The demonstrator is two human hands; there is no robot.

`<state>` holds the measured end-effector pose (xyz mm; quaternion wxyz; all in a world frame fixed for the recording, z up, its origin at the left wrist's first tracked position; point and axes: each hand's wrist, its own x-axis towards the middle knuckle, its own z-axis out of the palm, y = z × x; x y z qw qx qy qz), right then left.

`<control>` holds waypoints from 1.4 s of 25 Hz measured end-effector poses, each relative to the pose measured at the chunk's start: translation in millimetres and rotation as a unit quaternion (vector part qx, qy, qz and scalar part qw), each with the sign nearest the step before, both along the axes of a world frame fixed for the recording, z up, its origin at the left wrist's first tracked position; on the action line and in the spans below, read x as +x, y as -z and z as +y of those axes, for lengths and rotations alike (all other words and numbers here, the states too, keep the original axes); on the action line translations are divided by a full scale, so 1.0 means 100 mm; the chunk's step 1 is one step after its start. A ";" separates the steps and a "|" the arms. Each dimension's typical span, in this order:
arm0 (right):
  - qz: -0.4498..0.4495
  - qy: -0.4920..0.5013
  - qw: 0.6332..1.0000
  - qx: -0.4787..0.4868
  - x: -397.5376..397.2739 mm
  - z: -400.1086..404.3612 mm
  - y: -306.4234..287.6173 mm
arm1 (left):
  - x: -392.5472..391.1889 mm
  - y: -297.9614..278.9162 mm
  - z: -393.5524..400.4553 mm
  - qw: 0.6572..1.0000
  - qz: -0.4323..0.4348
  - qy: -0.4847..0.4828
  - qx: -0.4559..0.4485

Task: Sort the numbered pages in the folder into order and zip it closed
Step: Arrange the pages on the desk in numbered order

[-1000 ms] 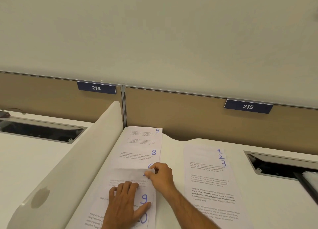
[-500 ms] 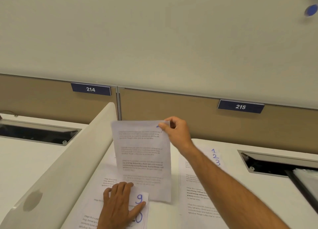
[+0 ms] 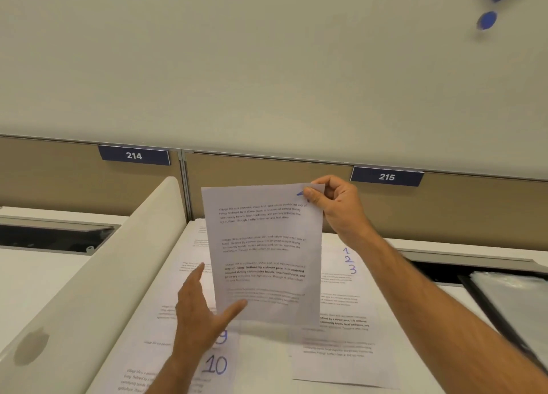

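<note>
My right hand (image 3: 335, 207) pinches the top right corner of a printed page (image 3: 264, 254) and holds it upright above the desk, its thumb covering the blue handwritten number. My left hand (image 3: 198, 310) is raised beside the page's lower left edge, fingers straight, thumb touching the bottom of the sheet. Under it on the left lies a spread of pages (image 3: 178, 328), with 9 and 10 showing. To the right lies a stack (image 3: 344, 325) marked 1, 2, 3. A clear folder (image 3: 516, 301) with a dark edge lies at the far right.
A white curved divider (image 3: 98, 275) borders the desk on the left. Tan partition panels with signs 214 (image 3: 134, 155) and 215 (image 3: 386, 176) run along the back. Dark cable trays are recessed in the desks at left (image 3: 50, 239) and right (image 3: 427, 270).
My right hand has lifted the page off the left spread and raised it upright. My left hand has come off the pages marked 9 and 10 and risen to the lifted sheet.
</note>
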<state>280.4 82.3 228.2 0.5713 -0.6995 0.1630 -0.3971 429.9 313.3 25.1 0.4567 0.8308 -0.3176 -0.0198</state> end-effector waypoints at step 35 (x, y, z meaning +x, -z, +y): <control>0.434 0.294 0.847 0.089 -1.65 -0.44 2.33 | -1.26 0.31 -1.00 0.971 0.177 -0.002 0.162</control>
